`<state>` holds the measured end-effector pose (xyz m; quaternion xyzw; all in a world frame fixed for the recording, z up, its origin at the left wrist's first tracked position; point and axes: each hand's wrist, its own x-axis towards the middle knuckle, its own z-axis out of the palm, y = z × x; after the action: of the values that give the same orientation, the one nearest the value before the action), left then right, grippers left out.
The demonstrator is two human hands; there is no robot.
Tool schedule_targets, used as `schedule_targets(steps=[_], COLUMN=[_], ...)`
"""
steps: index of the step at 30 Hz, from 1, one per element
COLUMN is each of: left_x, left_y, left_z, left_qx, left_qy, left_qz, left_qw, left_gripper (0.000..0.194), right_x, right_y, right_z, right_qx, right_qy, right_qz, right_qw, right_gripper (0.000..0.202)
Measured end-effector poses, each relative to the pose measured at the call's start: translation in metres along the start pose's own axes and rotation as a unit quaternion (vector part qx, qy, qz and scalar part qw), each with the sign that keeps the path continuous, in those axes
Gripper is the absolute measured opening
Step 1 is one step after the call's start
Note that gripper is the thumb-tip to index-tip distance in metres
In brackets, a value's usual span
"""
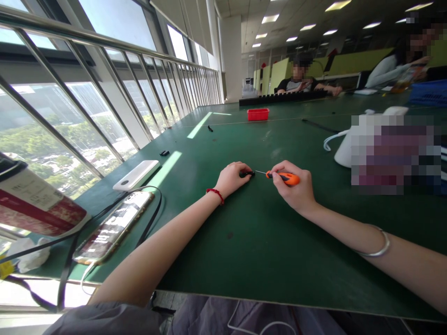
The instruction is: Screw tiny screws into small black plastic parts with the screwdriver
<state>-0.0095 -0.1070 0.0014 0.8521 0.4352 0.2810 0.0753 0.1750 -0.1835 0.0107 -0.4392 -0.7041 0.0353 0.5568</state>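
Near the middle of the green table (216,260), my left hand (233,179) is closed on a small black part (246,174), its fingers bent around the part. A red cord bracelet circles that wrist. To its right, my right hand (295,188) grips an orange and black screwdriver (289,178). The thin metal shaft points left, its tip close to the black part; whether they touch is too small to tell. A silver bangle sits on my right forearm.
At left lie a phone (115,228) with a cable, a white power bank (137,175) and a large cup (38,200). A red tray (258,115) stands farther back. A white object (344,151) is at right. Two people sit across the table.
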Motion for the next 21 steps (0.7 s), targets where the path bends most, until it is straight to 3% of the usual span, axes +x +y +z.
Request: schedule_targets(steps=[11,21], left_x=[0.0006,0.0017], left_y=[-0.0016,-0.0050], left_z=[0.0025,0.0014], left_qx=[0.016,-0.066], left_qy=[0.017,0.016], left_qz=[-0.016,-0.010], left_qw=[1.000,0.998], left_gripper=[0.014,0.017], right_x=[0.0003,0.0003], right_y=[0.0005,0.0001], right_z=[-0.0001,-0.0005], right_qx=[0.001,0.001], right_qy=[-0.014,-0.013], right_qz=[0.002,0.003], right_qw=[1.000,1.000], right_gripper=[0.010,0.010])
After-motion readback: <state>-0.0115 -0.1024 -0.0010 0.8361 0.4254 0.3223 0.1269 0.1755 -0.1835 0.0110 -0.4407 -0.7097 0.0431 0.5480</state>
